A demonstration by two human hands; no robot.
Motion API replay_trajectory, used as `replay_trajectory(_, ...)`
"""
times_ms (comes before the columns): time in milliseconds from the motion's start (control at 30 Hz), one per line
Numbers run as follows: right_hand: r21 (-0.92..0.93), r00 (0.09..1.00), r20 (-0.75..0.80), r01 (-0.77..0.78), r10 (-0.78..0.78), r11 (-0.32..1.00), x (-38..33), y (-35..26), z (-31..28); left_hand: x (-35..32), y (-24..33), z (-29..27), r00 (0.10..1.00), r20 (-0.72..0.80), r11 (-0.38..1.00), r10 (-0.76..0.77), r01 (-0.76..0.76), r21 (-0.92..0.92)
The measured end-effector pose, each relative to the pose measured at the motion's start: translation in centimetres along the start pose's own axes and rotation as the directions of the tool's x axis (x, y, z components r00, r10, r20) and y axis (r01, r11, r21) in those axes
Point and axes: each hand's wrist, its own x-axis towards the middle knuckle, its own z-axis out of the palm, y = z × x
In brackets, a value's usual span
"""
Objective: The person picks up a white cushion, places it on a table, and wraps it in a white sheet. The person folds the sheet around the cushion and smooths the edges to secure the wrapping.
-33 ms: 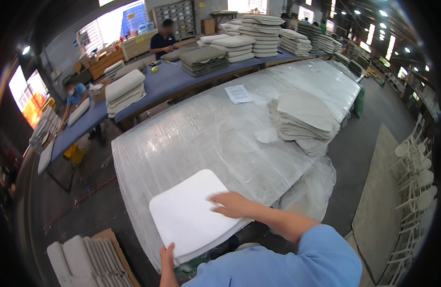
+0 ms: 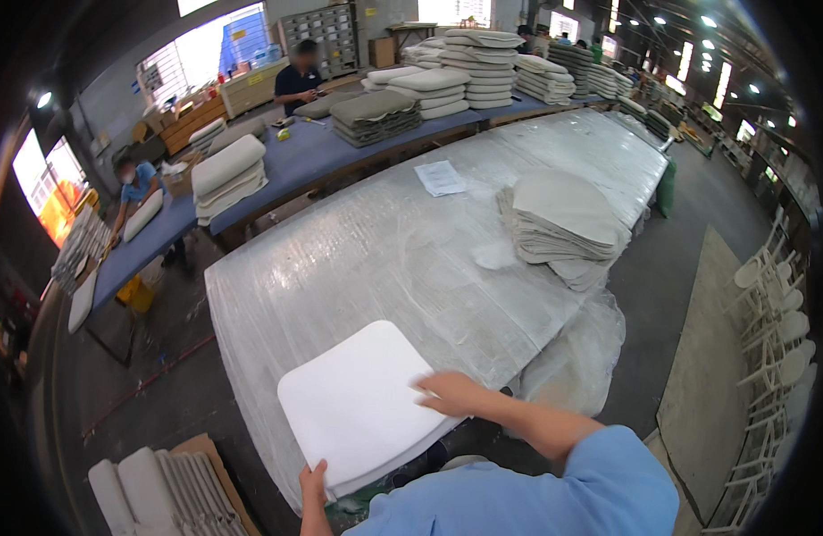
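White pad [image 2: 353, 397] lies between a worker's hands on a plastic-covered table [image 2: 340, 259], left hand [image 2: 313, 483] gripping its near corner, blurred right hand [image 2: 451, 394] at its right edge, grip impossible to tell.

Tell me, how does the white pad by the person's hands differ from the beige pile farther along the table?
The white pad is bright white; the beige pile is duller. The white pad shows few layers, the beige pile many. The left hand touches the white pad; no hand touches the beige pile. Both lie on the plastic-covered table.
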Motion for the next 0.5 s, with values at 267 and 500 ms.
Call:
replay_trajectory(267, 0.134, 0.743, 0.316, -0.651, 0.590, 0.747, -19.5, 5.9, 8.0, 4.9, 0.6, -0.8, 0.983, -0.164, 0.961, 0.084, -0.036, 0.275)
replay_trajectory(500, 0.111, 0.868, 0.003, -0.494, 0.497, 0.862, -10.0, 16.4, 4.7, 7.5, 2.7, 4.2, 0.827, -0.328, 0.653, 0.457, -0.061, 0.755)
